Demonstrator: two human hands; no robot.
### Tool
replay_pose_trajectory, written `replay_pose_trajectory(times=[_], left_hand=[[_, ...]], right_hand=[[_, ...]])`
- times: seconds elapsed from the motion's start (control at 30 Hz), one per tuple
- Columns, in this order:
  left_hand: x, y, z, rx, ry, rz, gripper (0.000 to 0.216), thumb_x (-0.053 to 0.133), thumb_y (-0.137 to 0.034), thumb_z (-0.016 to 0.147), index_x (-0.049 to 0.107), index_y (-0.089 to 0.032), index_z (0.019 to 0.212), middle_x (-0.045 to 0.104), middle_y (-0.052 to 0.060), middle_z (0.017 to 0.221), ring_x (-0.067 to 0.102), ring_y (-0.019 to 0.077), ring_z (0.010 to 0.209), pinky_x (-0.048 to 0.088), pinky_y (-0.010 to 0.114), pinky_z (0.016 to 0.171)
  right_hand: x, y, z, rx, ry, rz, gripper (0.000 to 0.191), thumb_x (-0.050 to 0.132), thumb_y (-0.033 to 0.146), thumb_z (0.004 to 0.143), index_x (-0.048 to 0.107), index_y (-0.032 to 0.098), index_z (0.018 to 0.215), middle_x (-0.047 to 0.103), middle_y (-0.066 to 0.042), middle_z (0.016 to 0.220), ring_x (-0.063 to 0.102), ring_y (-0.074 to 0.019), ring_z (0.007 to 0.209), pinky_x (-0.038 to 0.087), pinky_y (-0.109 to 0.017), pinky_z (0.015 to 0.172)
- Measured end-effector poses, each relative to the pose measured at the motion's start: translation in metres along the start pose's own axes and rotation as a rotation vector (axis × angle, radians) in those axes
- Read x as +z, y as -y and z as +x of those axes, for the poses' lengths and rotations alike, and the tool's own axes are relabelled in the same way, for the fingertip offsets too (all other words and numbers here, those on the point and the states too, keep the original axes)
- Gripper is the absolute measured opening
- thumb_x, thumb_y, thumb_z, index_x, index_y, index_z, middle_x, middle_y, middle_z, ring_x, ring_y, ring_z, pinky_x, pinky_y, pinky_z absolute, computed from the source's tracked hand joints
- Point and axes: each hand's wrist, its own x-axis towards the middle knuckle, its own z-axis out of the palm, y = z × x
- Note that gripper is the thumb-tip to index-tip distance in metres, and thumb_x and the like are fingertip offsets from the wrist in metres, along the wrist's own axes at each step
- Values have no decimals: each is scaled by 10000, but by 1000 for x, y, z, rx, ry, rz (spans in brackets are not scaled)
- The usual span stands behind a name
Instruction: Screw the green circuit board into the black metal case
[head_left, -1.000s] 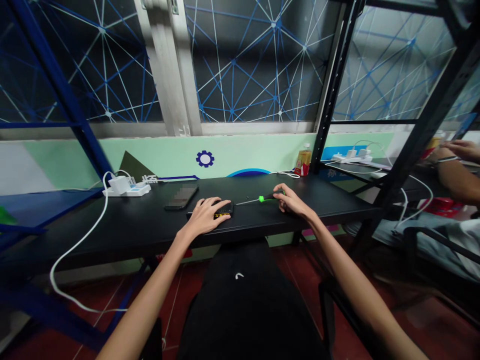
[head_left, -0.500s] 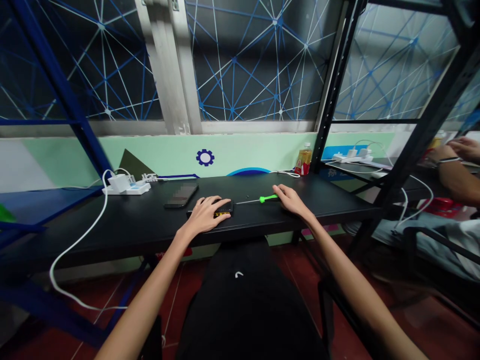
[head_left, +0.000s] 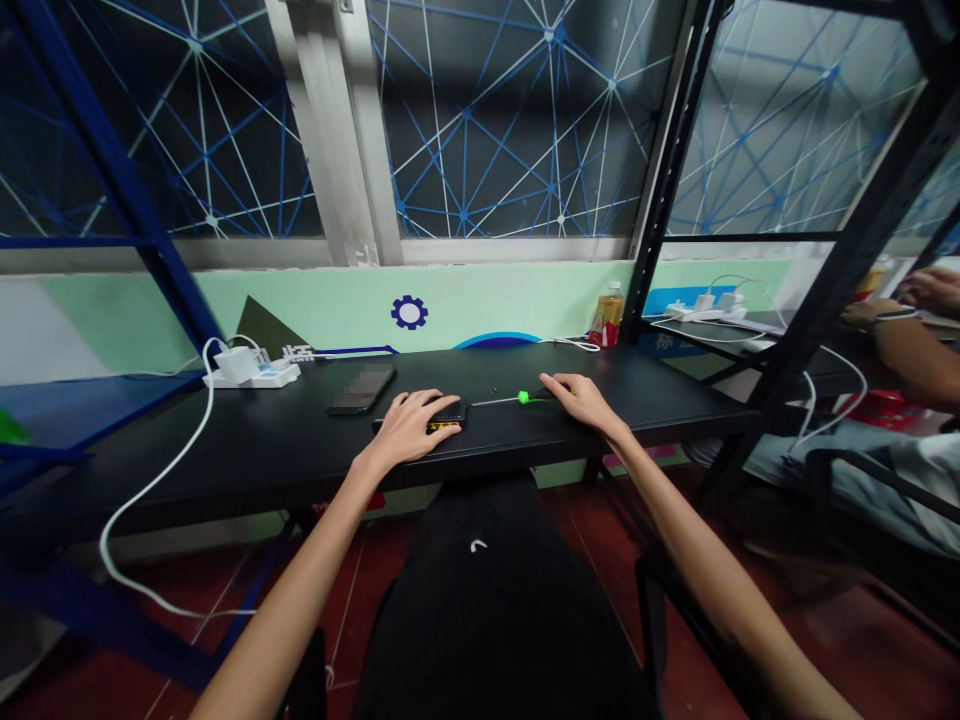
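The left hand (head_left: pixel 409 425) lies palm down, the right hand (head_left: pixel 579 397) curls knuckles up; near the front of the smooth black desk (head_left: pixel 255 435) sits a flat black box (head_left: pixel 454 411) with yellow ports, clamped under the left fingers, the right pinching a green-collared, metal-shafted screwdriver (head_left: pixel 523 398) pointing left

Bare slender forearms (head_left: pixel 292 580), black clothing (head_left: pixel 495 630), small white hooked mark (head_left: pixel 478 544)

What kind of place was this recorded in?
Probably a shared workroom or small electronics workshop: a long black desk carries a power strip, and a screwdriver is in use there, while another person sits at the neighbouring desk.
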Motion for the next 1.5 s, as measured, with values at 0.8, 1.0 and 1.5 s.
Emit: replay_pose_trajectory(times=[0.8,1.0,1.5], left_hand=[[2,3,-1,0,-11,-8,503,468,-591,960,598,-314,1361,584,98,1393,517,307,1289,357,521,1073],[1,2,0,1,-9,3,500,465,-591,963,593,-320,1362,582,97,1396,514,293,1294,363,505,1070],[-1,2,-1,-13,-5,-6,492,477,-586,960,604,-327,1358,584,90,1393,511,304,1291,358,513,1069]], right_hand=[[9,-1,0,56,-105,-64,419,556,646,849,593,234,912,630,-23,739,562,-202,679,356,-287,639],[6,-9,3,47,-86,17,445,629,659,783,573,221,841,563,6,694,493,-173,648,343,-277,612],[4,-7,3,73,-1,54,493,599,696,778,584,208,847,533,8,698,469,-171,661,349,-278,619]])
